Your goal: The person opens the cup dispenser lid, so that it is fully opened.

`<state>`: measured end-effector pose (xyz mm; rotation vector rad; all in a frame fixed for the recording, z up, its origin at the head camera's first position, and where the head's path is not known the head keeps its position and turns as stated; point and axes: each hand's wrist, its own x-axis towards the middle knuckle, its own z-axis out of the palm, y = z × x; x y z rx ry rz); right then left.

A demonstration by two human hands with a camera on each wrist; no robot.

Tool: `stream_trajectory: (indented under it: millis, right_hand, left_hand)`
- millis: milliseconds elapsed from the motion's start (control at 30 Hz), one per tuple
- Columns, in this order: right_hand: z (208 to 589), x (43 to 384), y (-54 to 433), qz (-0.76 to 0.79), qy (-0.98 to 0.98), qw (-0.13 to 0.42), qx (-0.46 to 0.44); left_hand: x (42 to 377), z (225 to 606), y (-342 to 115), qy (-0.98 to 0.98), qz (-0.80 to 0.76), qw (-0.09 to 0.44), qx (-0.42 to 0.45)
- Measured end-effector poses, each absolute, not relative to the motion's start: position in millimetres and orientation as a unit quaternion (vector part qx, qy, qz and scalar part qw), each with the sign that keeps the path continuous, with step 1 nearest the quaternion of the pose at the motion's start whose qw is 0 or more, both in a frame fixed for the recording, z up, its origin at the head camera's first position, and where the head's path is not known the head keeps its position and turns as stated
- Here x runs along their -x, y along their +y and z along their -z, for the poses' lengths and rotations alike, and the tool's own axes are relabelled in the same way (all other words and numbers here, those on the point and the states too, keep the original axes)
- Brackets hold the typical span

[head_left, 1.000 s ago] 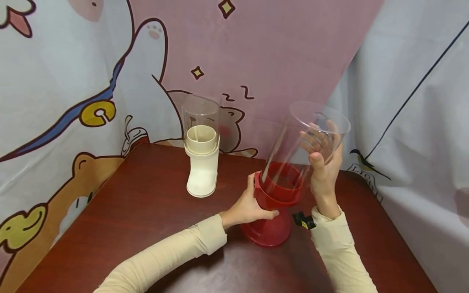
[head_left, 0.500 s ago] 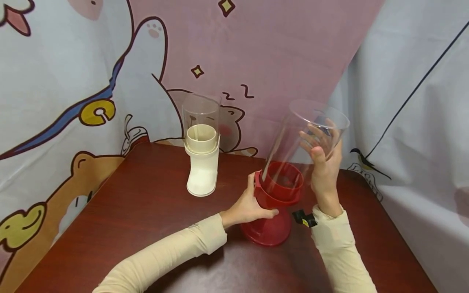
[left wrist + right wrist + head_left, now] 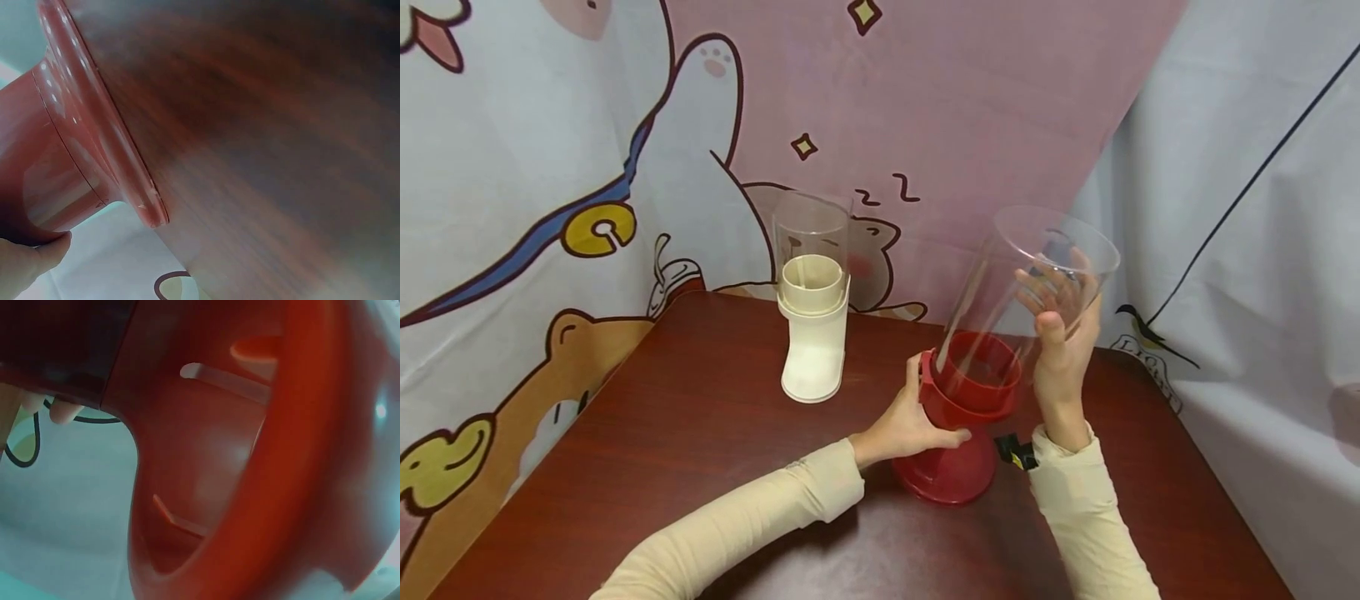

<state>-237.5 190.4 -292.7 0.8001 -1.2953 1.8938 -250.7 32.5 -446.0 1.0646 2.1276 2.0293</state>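
Observation:
In the head view a wide clear tube (image 3: 985,292) leans up to the right, its lower end in the collar of a red stand (image 3: 943,471). My left hand (image 3: 917,421) grips the stand under the collar from the left, thumb across its front. My right hand (image 3: 1063,333) holds the tube near its upper rim, thumb on the near side; its fingers show through the clear wall. In the left wrist view the stand's round foot (image 3: 112,125) meets the table, my thumb (image 3: 37,262) on its neck. The right wrist view shows the stand's rounded opening (image 3: 194,456) with slots inside.
A white stand (image 3: 816,367) with a beige ring and a smaller clear tube (image 3: 811,225) stands at the back left of the dark wood table (image 3: 715,367). Cartoon-printed cloth (image 3: 970,108) hangs close behind and at both sides. A small black device (image 3: 1017,451) sits at my right wrist.
My right hand and forearm shift slightly left and the tube's upper rim moves a touch to the right. The left hand, red stand and white stand stay in place.

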Motion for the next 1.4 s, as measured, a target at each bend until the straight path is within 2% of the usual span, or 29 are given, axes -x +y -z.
stream_trajectory:
  millis: [233, 533, 1067, 1400]
  right_hand:
    - [290, 233, 187, -0.715, -0.510, 0.367, -0.306]
    - [290, 235, 187, -0.719, -0.531, 0.351, -0.279]
    - [293, 229, 180, -0.724, -0.500, 0.384, -0.280]
    - [291, 227, 175, -0.718, -0.510, 0.374, -0.289]
  left_hand:
    - [250, 445, 35, 0.677, -0.655, 0.015, -0.335]
    - [251, 444, 31, 0.682, -0.649, 0.009, -0.337]
    - [251, 443, 29, 0.688, -0.640, 0.010, -0.343]
    - [251, 444, 27, 0.685, -0.645, 0.020, -0.338]
